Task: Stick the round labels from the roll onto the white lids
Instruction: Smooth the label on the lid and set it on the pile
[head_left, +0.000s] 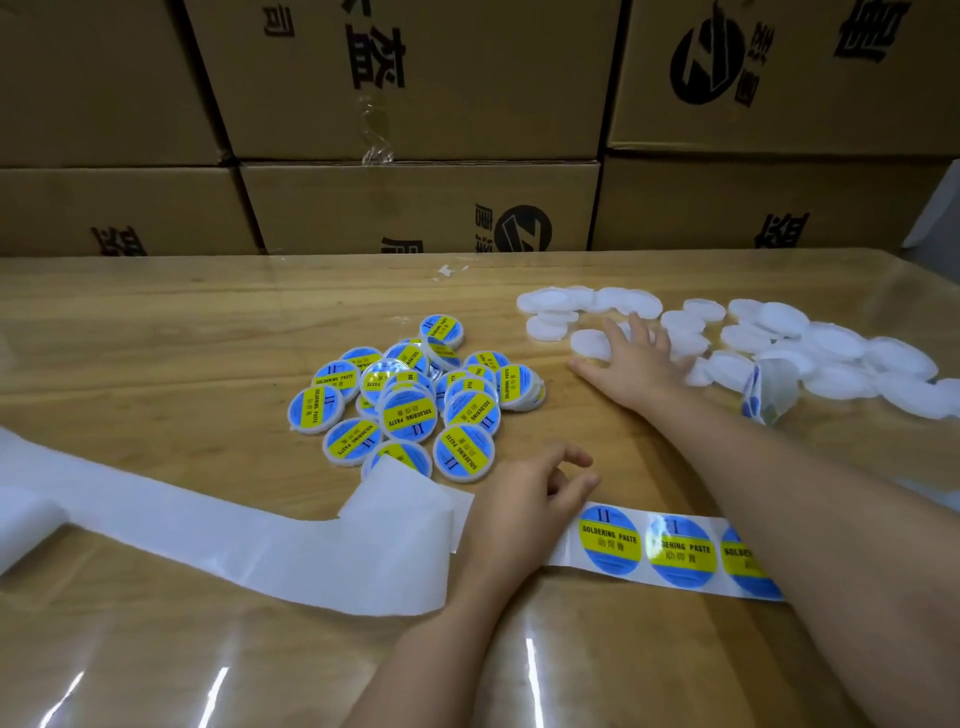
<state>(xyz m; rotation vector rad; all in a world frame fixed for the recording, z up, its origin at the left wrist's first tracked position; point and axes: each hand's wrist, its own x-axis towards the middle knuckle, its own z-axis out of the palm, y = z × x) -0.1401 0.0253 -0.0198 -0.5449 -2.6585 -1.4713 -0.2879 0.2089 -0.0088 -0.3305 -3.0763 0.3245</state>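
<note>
Right hand (631, 358), grip apart, fingers flat on smooth white round plastic lids (841, 348) scattered on the glossy wooden counter (156, 338); left hand (524, 499), grip loosely curled, rests on the paper strip of round blue-yellow labels (610, 540).

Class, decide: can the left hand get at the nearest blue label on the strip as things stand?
Probably yes: the left hand rests on the strip just beside that label, nothing lies between, and the right forearm crosses further along.
</note>
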